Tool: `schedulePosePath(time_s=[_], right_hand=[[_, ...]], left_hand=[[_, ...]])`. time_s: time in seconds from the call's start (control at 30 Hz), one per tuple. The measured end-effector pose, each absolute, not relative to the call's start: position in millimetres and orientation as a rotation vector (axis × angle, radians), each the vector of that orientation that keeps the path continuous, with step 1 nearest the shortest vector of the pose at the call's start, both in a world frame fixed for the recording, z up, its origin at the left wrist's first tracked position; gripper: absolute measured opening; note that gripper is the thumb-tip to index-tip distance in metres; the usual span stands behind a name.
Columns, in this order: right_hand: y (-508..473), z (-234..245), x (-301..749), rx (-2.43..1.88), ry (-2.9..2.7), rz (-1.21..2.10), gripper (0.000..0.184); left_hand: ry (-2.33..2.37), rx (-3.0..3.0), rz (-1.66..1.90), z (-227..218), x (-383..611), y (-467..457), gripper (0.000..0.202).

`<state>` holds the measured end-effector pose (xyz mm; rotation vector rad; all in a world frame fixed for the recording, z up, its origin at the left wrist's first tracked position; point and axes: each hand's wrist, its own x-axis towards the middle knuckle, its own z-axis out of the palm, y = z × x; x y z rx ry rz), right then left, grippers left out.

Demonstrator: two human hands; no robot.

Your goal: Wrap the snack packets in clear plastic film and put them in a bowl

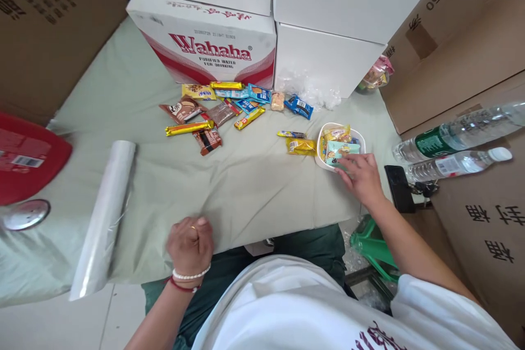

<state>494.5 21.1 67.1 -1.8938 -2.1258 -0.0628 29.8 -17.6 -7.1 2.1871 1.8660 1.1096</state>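
My right hand (361,178) rests at the near rim of a white bowl (321,162), fingers curled against a teal snack packet (339,151) that lies in it with yellow packets. My left hand (190,243) is closed in a loose fist at the front edge of the pale green cloth (229,186), with a ring and bead bracelets showing; nothing visible in it. A yellow packet (301,146) and a thin stick packet (291,134) lie just left of the bowl. Several snack bars and packets (217,109) are scattered farther back.
A roll of clear film (104,216) lies left. Wahaha carton (205,44) and white boxes stand behind; brown cartons flank both sides. Two water bottles (455,145) and a black phone (397,186) sit right. Red object (28,158) and metal lid (25,213) far left. Green stool (371,243) below.
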Motion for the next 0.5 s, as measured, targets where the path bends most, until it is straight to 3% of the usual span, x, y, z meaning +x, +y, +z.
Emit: schedulePosePath(time_s=[0.1,0.27,0.5], right_hand=[[25,59,504,-1.901,-2.165,0.057,0.031],[62,91,536,-1.925,-2.116,0.242,0.027],[181,145,474,-1.898,-2.121,0.003,0.029]], left_hand=[[2.011,1.972,1.042,-5,22,-18,0.055],[2.116,1.869,1.054,-7,19,-11,0.029],[2.013,2.182,0.873,-14,20,-12,0.05]])
